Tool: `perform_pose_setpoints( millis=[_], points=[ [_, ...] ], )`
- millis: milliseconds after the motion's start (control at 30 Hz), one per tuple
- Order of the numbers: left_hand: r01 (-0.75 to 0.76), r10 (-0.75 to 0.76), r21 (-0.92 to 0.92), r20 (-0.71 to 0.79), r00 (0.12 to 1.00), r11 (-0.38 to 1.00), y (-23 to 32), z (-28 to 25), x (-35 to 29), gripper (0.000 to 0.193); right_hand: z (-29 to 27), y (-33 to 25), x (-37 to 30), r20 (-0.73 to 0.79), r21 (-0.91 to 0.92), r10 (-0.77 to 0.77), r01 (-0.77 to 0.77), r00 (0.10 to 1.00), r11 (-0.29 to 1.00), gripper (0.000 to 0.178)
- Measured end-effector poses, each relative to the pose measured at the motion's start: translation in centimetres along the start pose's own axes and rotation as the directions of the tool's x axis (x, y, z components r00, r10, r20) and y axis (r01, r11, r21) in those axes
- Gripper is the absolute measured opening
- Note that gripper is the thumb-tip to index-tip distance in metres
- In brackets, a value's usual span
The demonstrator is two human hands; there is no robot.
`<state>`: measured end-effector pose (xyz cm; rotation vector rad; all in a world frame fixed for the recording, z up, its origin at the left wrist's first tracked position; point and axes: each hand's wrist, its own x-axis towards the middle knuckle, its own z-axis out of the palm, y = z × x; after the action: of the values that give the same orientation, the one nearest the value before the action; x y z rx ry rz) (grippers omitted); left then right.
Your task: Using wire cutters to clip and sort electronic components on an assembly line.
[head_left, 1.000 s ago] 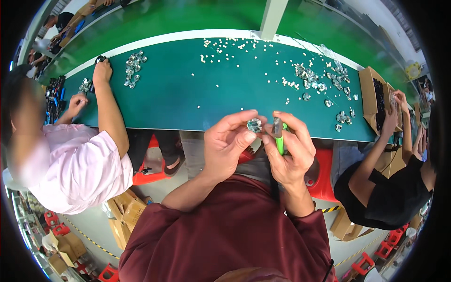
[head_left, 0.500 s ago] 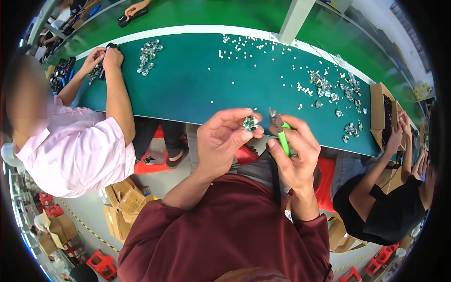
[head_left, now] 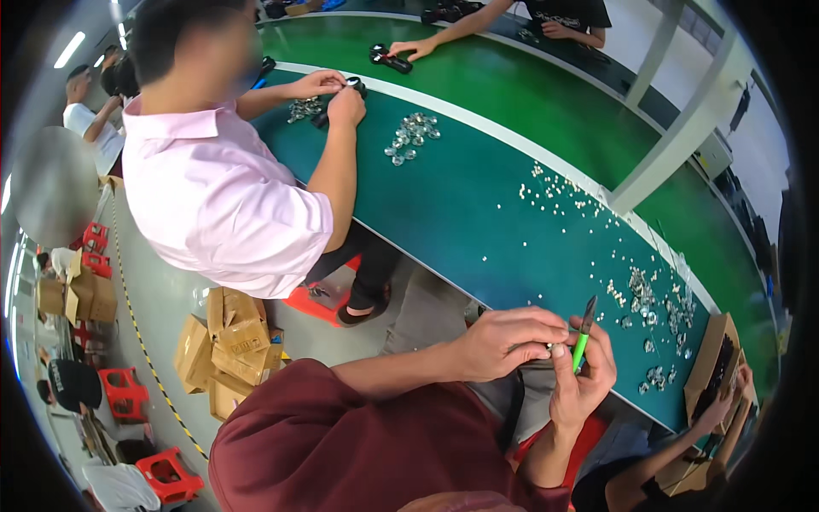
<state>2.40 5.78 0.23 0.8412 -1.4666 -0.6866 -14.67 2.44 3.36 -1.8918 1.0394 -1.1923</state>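
Green-handled tool (head_left: 580, 350): held in the right hand (head_left: 587, 377), its metal nose pointing up and away from the palm — a grip that, to my eye, leaves the thumb free to help pinch.
Left hand (head_left: 505, 343): fingers drawn narrow, tips meeting the right thumb around a small part (head_left: 550, 347). Fingertips hide most of it, so I cannot tell its shape.
Near edge: both hands meet beside the near side of the tabletop (head_left: 461, 226), close to the body, probably for a steadier hold.
Pale bits (head_left: 559, 189): strewn loosely toward the far rim, in no order I can read.
Clear pieces (head_left: 641, 292): heaped beyond the hands, likely there to stay within reach.
Second clear cluster (head_left: 413, 136): lies near the co-worker in a pink shirt (head_left: 213, 183), presumably for that person's use.
Cardboard box (head_left: 715, 363): at the right end — a co-worker's hands touch it.
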Motion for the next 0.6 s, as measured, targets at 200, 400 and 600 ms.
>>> perform_pose_setpoints(
  millis=[200, 400, 600],
  points=[
    [-0.012, 0.012, 0.034, 0.005, 1.000, 0.999, 0.0, -0.7, -0.1, 0.034, 0.3, 0.4, 0.6, 0.084, 0.165, 0.077, -0.090, 0.993, 0.982, 0.016],
    [-0.127, 0.126, 0.128, 0.018, 0.992, 0.984, -0.3, -0.5, -0.2, 0.041, 0.1, 0.9, 0.6, 0.135, 0.269, 0.131, -0.164, 0.982, 0.949, 0.015],
    [-0.122, 0.123, 0.162, 0.006, 0.992, 0.979, -0.1, -0.3, -0.4, 0.043, -0.2, 0.9, 0.8, 0.178, 0.341, 0.143, -0.198, 0.973, 0.919, 0.013]
  ],
)
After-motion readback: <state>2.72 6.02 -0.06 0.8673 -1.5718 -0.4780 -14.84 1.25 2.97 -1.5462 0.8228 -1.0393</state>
